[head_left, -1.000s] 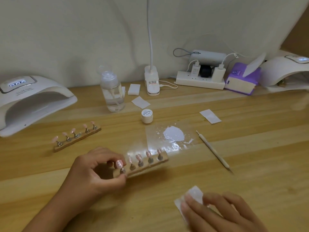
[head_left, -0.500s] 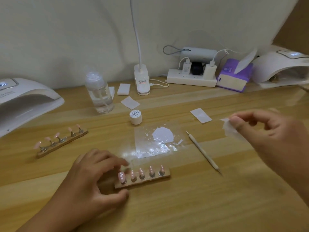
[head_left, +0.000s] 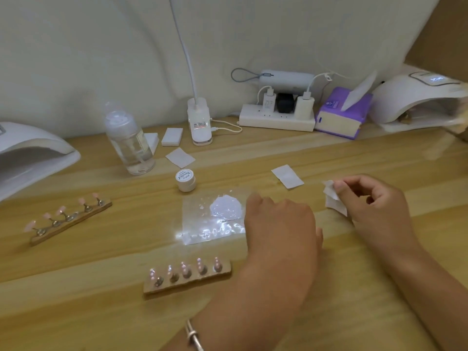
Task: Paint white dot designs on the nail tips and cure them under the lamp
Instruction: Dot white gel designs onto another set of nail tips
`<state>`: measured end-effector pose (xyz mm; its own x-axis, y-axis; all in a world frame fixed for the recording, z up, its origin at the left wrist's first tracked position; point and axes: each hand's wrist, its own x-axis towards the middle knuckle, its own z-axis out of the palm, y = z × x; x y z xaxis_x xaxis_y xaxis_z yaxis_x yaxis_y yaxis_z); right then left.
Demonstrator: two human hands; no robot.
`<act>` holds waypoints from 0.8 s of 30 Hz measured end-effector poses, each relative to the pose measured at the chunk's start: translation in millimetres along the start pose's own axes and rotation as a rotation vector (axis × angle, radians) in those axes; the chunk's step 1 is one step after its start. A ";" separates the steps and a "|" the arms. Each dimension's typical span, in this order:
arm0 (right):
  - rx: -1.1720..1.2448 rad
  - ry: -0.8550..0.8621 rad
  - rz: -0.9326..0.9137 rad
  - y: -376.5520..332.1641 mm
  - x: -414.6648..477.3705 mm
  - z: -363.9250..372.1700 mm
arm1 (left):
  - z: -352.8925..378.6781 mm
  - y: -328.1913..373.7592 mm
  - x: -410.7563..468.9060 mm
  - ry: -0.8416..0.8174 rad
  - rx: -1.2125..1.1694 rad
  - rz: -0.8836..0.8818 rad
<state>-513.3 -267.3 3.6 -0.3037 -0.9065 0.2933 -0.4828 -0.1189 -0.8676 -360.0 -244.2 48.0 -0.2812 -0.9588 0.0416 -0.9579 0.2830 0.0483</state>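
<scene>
Tips on the near holder point(head_left: 187, 278) stand upright, five of them, just left of my left hand point(head_left: 281, 231); glare stops me telling whether they carry dots. That hand arches over the table point(head_left: 101, 312), fingers bent down and hidden, so I cannot tell if they grip anything. My right hand point(head_left: 374, 206) pinches a white wipe point(head_left: 333, 198). Farther off, white paint point(head_left: 225, 211) lies pooled on its sheet and the second holder point(head_left: 68, 220) looks plain pink. Neither holder is under the lamp point(head_left: 38, 153), so I judge the curing is not yet done.
</scene>
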 end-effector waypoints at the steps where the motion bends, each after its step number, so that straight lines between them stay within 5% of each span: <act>1: 0.001 0.011 -0.003 -0.1 0.1 -2.1 | 4.5 3.1 2.1 -0.041 0.023 0.005; 7: 0.033 -0.005 -0.036 -5.4 -4.0 -4.9 | 0.9 4.5 0.9 -0.145 -0.053 -0.033; 12: 0.241 -0.026 0.075 -8.0 -7.1 -3.0 | -9.3 -7.9 -25.8 -0.039 -0.234 -0.087; 19: 0.726 -0.370 0.372 -18.8 -14.3 5.7 | -9.4 -31.7 -62.9 0.053 -0.556 -0.168; 24: 0.812 -0.490 0.418 -22.5 -17.9 8.5 | -4.0 -37.0 -66.8 0.047 -0.640 -0.158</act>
<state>-490.0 -251.8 14.5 0.1353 -0.9821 -0.1313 0.3385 0.1703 -0.9254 -305.5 -190.5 47.4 -0.1235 -0.9919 0.0285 -0.7594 0.1130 0.6407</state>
